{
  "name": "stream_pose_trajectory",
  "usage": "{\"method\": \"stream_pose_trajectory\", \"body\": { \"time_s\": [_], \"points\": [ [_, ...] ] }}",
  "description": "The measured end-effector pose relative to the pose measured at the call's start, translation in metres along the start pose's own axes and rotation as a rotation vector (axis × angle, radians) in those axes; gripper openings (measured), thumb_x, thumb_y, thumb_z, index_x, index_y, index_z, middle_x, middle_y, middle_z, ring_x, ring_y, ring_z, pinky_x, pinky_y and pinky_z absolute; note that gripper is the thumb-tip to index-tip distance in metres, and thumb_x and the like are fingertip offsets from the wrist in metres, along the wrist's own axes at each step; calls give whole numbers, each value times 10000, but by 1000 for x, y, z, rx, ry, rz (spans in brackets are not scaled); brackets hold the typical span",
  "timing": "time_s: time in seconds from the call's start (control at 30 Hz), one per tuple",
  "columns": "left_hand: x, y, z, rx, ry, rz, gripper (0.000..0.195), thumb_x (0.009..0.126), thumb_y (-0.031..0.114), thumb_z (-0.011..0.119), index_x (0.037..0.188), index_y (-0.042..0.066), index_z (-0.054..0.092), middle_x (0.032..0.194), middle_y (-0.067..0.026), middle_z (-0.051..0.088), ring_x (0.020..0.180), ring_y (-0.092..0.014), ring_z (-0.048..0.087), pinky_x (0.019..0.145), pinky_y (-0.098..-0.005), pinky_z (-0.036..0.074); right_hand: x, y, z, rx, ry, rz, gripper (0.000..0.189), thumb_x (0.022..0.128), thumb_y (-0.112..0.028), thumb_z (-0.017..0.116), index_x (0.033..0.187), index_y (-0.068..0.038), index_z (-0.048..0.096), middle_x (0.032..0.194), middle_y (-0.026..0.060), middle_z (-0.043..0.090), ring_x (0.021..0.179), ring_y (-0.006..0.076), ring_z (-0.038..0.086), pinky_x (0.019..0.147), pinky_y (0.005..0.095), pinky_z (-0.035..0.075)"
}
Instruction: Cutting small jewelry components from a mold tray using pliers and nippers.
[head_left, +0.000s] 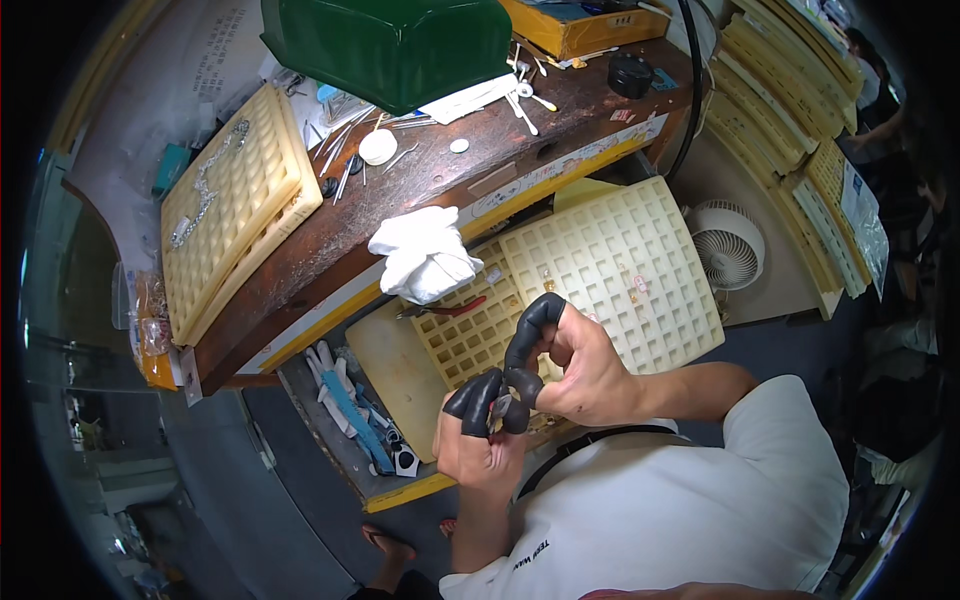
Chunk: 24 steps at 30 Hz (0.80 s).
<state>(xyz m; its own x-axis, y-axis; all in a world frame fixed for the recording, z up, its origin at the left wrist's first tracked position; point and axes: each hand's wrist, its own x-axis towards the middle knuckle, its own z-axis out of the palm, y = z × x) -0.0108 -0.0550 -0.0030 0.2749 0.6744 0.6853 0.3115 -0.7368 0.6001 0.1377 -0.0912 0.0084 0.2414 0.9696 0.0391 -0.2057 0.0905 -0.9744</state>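
Observation:
My left hand (484, 439), with black finger cots on its fingertips, pinches a small shiny metal piece (499, 409) with a touch of red; its exact kind cannot be told. My right hand (574, 360), also in black finger cots, curls its finger and thumb together right beside that piece; whether it grips it too is unclear. Beneath the hands lie pale gridded trays (622, 255) with small gold-coloured pieces (549, 281) in them. Red-handled pliers (450, 307) rest on the tray edge, next to a crumpled white cloth (424, 255).
On the wooden bench (450, 165) stand a green lampshade (390, 45), a black round container (630, 75), cotton swabs (521, 109) and thin tools. A chain (202, 187) lies on a stacked tray at left. A white fan (724, 244) and another person (874, 97) are at right.

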Motion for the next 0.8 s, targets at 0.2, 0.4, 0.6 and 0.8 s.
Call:
{"method": "stream_pose_trajectory", "body": {
  "time_s": [0.2,0.4,0.6,0.8],
  "points": [
    [2,-4,-4,-20,11,10,191,745,-85,733,931,-51,705,872,-149,710,734,-249,697,670,-303,549,1,-4,-5,-5,-61,4,290,759,68,684,1017,10,566,913,51,620,859,118,621,784,276,522],
    [-5,-8,-4,-13,13,-5,271,754,-16,787,1003,-49,684,890,-164,699,736,-294,684,660,-336,558,5,-11,-18,-158,-210,-106,190,805,76,646,984,24,681,905,91,684,851,131,654,770,276,533],
    [-3,-7,-4,-76,25,-17,268,740,-55,757,999,-51,688,879,-167,700,730,-291,688,662,-332,557,8,-14,-21,-224,-305,-148,275,787,153,605,1029,38,670,995,93,665,928,133,636,808,271,522],
    [-4,-7,-6,-101,34,-18,248,755,-55,747,996,-54,687,871,-170,702,730,-295,692,652,-331,556,7,-12,-15,-191,-213,-188,239,769,87,645,1001,29,629,912,105,679,859,167,689,755,292,564]
  ]
}}
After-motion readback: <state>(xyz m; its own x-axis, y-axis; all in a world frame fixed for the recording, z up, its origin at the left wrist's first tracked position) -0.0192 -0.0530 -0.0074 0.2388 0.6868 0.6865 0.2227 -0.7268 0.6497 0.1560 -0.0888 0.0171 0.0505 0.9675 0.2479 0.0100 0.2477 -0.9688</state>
